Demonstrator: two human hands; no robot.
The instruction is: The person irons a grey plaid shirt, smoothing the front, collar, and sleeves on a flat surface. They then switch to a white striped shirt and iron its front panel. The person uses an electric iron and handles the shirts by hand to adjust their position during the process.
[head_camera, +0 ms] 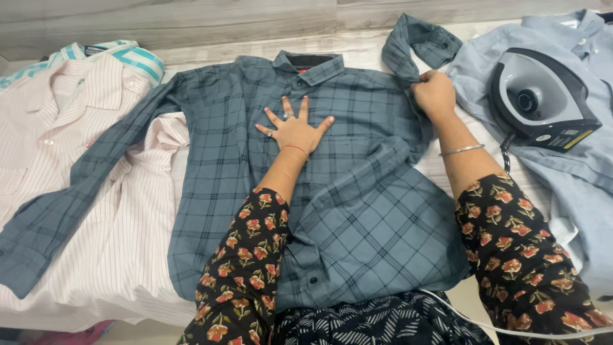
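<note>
A pink striped shirt (57, 160) lies left; an iron (539, 99) rests on a pale blue shirt (575, 172) right.

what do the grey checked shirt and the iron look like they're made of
The grey checked shirt looks like soft woven fabric, probably cotton or a blend: matte, it creases and folds under the left hand and bunches where the right hand grips the sleeve. The iron looks like moulded plastic, a glossy black shell over a smooth light grey body; its soleplate is hidden.
</note>
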